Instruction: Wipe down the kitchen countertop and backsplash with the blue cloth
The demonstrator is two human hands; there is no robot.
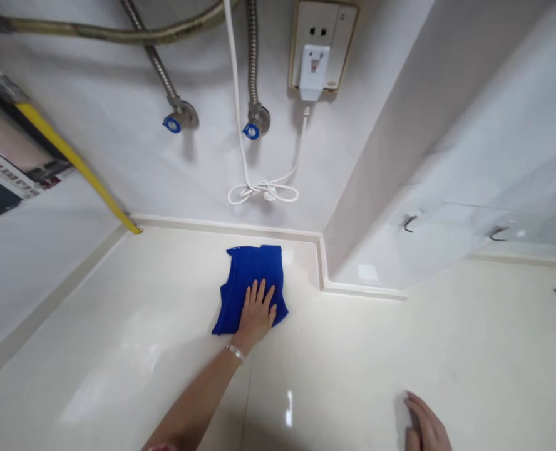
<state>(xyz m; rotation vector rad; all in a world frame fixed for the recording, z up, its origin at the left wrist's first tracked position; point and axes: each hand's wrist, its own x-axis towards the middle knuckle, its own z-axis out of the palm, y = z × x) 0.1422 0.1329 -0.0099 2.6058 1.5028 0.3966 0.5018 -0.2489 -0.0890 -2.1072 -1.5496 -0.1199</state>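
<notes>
Two hands on a pale counter. Fingers of the left hand lie flat and slightly apart on a blue cloth, pressing without clamping. The cloth sits crumpled near the counter's back edge, just short of the inner corner. A metal bracelet sits just behind the hand. The right hand, fingers close together and holding nothing, rests on the bare counter at the lower right of the view, well apart from the cloth and partly cut off by the frame.

Risks, as judged: the glossy surface, marked by a bright glare spot, offers little friction, so the cloth could slip from under a flat, ungripped palm. Pressure toward the back edge could bunch the cloth against the raised strip along that edge. A damp cloth would be a hazard near the white cable, which hangs in a loose knot above the strip and leads to a plug adapter in a wall socket.

Around the cloth, two steel hoses end at blue-handled valves on the wall. A yellow strip meets the back left of the counter, and a white panel with small handles stands at the right.
</notes>
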